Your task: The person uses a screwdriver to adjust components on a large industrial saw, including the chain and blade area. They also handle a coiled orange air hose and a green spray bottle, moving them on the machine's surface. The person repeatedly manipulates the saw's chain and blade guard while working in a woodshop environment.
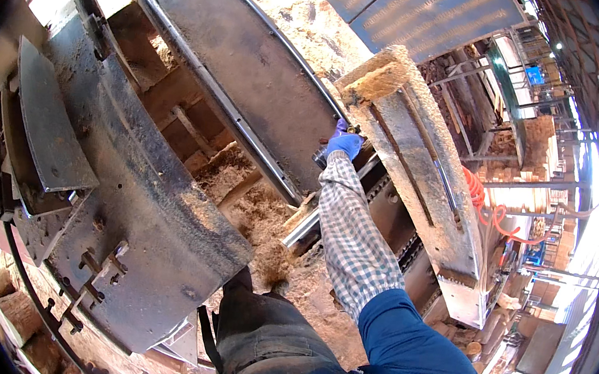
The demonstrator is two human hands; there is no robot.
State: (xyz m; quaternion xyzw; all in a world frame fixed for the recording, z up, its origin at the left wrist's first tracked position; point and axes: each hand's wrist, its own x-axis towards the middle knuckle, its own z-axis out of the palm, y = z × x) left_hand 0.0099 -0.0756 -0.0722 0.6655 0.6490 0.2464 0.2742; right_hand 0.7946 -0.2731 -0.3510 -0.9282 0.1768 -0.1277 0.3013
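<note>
My right hand, in a blue-purple glove, reaches out ahead of me at the end of a checked oversleeve. Its fingers are closed at the gap between a long dark metal panel and a sawdust-covered machine part with slots. A short dark, round-ended piece shows beside the wrist; whether the hand grips it, I cannot make out. Below the forearm lies a bright metal bar, next to a toothed chain or rack. My left hand is out of the picture.
A large curved metal housing with bolted brackets fills the left side. Sawdust lies heaped between the machine parts. An orange coiled hose hangs at the right, before stacked timber. Cut logs lie at lower left.
</note>
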